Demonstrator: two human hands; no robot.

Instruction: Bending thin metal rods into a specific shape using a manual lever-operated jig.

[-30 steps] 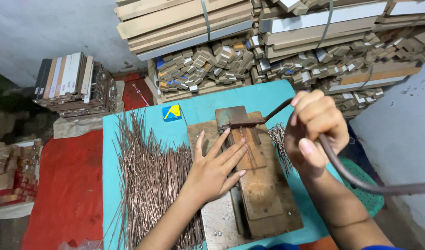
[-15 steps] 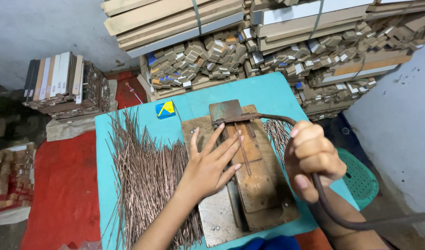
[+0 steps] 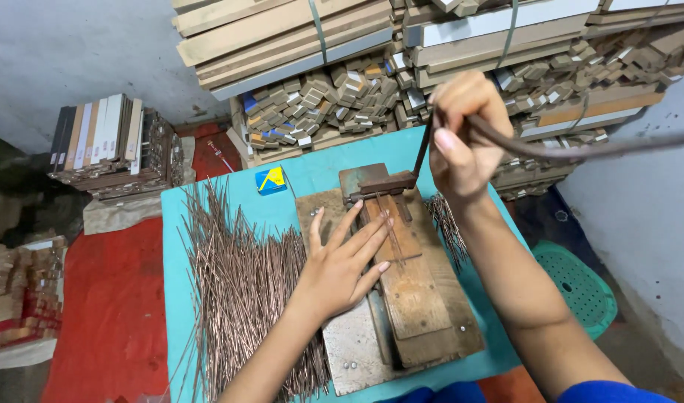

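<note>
My right hand (image 3: pixel 461 138) grips the curved dark metal lever (image 3: pixel 581 149) of a rusty cutter, raised above the table. The cutter's wooden base (image 3: pixel 420 298) lies on a teal table (image 3: pixel 312 175). My left hand (image 3: pixel 342 261) lies flat on the base with fingers spread, its fingertips pressing thin copper-coloured rods against the wooden block beneath the blade (image 3: pixel 379 183). A large loose pile of thin rods (image 3: pixel 237 283) covers the table to the left of that hand. A smaller bunch of cut rods (image 3: pixel 448 224) lies to the right of the cutter.
A small blue and yellow box (image 3: pixel 271 180) sits at the table's far edge. Stacked wooden strips and blocks (image 3: pixel 342 97) fill the background. Another stack (image 3: pixel 107 145) stands at left beside red cloth (image 3: pixel 107 313). A green plastic stool (image 3: pixel 581 287) is at right.
My right hand has swung the lever up from its lowered position. The left hand stays flat on the cutter base with the rods.
</note>
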